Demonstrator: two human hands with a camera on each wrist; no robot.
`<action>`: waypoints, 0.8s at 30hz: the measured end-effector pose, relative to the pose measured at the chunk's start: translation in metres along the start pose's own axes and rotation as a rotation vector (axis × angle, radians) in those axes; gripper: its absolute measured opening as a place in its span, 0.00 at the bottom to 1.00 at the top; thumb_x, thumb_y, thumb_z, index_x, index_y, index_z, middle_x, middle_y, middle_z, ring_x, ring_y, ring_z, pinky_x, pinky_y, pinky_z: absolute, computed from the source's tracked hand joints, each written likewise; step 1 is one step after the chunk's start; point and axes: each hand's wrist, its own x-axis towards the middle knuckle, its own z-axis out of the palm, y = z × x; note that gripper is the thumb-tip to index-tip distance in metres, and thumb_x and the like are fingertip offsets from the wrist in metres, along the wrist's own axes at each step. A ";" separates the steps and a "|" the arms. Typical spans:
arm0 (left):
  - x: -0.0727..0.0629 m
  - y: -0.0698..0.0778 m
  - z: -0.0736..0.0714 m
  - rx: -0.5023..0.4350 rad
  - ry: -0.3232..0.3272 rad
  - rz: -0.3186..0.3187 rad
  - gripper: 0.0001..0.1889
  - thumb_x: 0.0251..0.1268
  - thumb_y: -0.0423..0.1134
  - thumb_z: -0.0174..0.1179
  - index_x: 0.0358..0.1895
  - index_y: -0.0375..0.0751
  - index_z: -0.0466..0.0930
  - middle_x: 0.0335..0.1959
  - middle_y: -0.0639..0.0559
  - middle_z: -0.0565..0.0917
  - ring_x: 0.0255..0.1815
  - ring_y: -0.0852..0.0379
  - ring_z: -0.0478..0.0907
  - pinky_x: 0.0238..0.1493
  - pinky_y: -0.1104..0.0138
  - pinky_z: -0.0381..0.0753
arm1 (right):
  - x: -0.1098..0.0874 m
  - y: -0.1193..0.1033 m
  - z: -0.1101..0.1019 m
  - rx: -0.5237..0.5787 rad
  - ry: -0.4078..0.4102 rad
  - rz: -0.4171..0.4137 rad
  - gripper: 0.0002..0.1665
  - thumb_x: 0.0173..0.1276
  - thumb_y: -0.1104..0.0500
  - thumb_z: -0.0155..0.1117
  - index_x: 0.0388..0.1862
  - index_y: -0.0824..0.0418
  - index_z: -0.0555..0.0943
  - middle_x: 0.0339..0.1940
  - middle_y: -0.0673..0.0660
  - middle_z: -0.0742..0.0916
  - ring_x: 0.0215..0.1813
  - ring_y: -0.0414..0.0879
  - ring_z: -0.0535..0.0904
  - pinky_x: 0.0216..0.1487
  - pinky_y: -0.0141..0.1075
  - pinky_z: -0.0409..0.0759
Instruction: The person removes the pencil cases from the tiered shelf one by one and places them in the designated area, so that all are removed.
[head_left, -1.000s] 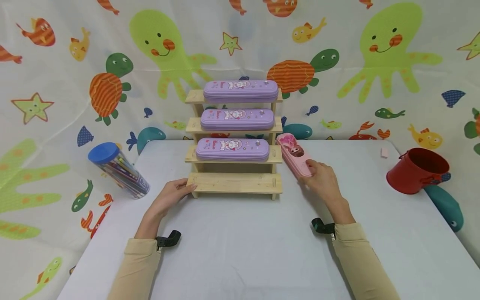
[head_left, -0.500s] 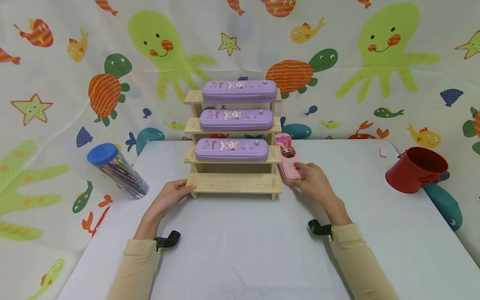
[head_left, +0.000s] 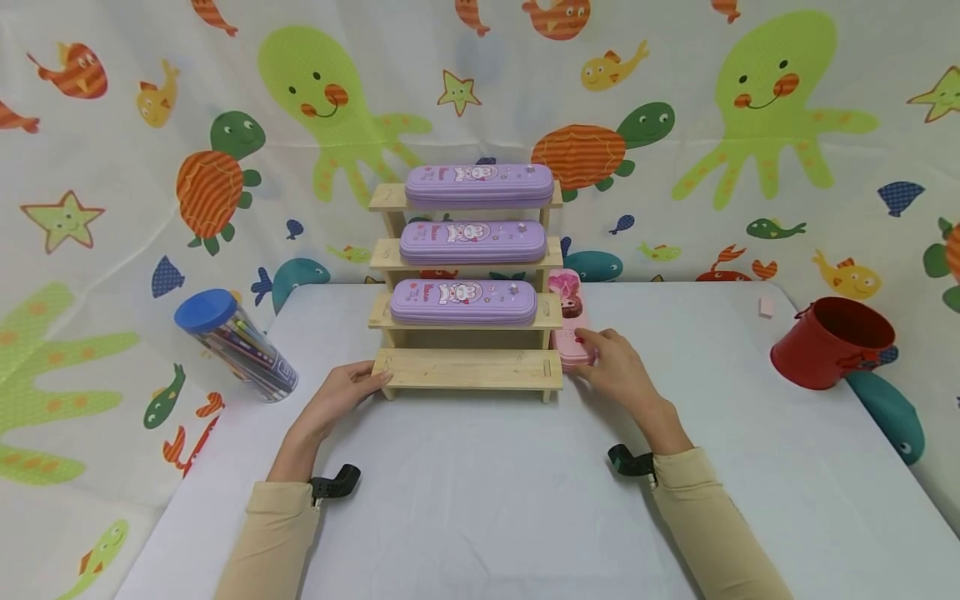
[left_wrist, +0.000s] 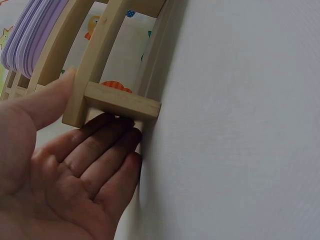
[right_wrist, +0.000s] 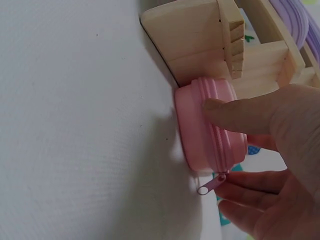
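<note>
A stepped wooden display stand (head_left: 467, 367) stands mid-table, its lowest step bare. Purple pencil cases with a cartoon print lie along the three upper steps, the lowest of them (head_left: 463, 302) nearest me. My left hand (head_left: 341, 398) holds the left end of the bottom step, thumb (left_wrist: 52, 100) on its edge and fingers at the leg. A pink pencil case (head_left: 572, 348) lies lengthwise along the stand's right side. My right hand (head_left: 621, 373) grips its near end, thumb across the zipper band. In the right wrist view, its zipper pull (right_wrist: 212, 184) hangs beside the fingertips.
A clear tube of coloured pens with a blue lid (head_left: 238, 343) is at the left. On the right stand a red metal bucket (head_left: 806, 354) and a small pale pink block (head_left: 766, 307). A sea-animal cloth (head_left: 487, 108) hangs behind the white table.
My right hand has moved the pink pencil case left, and turned it from slanting to nearly straight, right up along the stand. My left hand has kept its place on the bottom step.
</note>
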 end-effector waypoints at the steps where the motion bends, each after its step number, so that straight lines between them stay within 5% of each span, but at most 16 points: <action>1: 0.000 0.000 0.000 -0.001 0.002 -0.002 0.38 0.69 0.59 0.59 0.71 0.33 0.68 0.69 0.37 0.74 0.76 0.42 0.64 0.74 0.48 0.65 | 0.000 0.000 0.000 -0.003 0.001 -0.003 0.39 0.63 0.53 0.72 0.71 0.61 0.71 0.57 0.67 0.79 0.54 0.59 0.76 0.55 0.53 0.79; 14: -0.001 0.001 -0.001 0.013 0.006 -0.009 0.38 0.69 0.59 0.58 0.71 0.34 0.68 0.69 0.37 0.74 0.76 0.42 0.63 0.74 0.47 0.65 | 0.002 -0.001 -0.001 -0.010 -0.032 -0.034 0.39 0.64 0.52 0.71 0.72 0.60 0.70 0.61 0.67 0.78 0.59 0.61 0.75 0.62 0.56 0.77; 24: 0.000 0.000 0.001 0.007 0.003 -0.006 0.36 0.70 0.58 0.59 0.70 0.34 0.69 0.68 0.38 0.75 0.75 0.44 0.65 0.74 0.48 0.66 | 0.001 0.002 -0.026 0.025 0.014 -0.044 0.37 0.66 0.57 0.69 0.73 0.58 0.70 0.70 0.67 0.73 0.71 0.65 0.67 0.70 0.63 0.67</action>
